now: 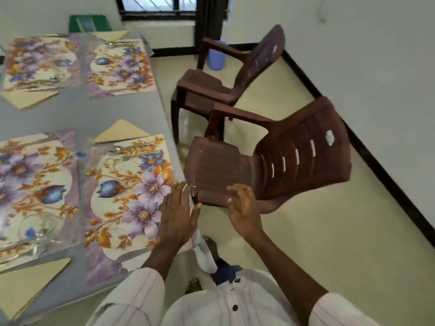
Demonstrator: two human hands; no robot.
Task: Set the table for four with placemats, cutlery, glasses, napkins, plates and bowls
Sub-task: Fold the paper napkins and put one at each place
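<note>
Placemat [131, 196] just left of hands [209, 208]

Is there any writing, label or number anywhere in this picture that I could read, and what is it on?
No text can be read.
Pale sticker on the near chair's back: too blurred to read.
Pale sticker on the far chair's back: too blurred to read.
Small black tag on the person's shirt: too small to read.
Placemats: floral pattern only, no words.

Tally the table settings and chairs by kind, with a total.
Floral placemats: 4
Folded tan napkins: 4
Clear glass: 1
Brown plastic chairs: 2
Total: 11
Cutlery is too blurred to count; no plates or bowls show.
</note>
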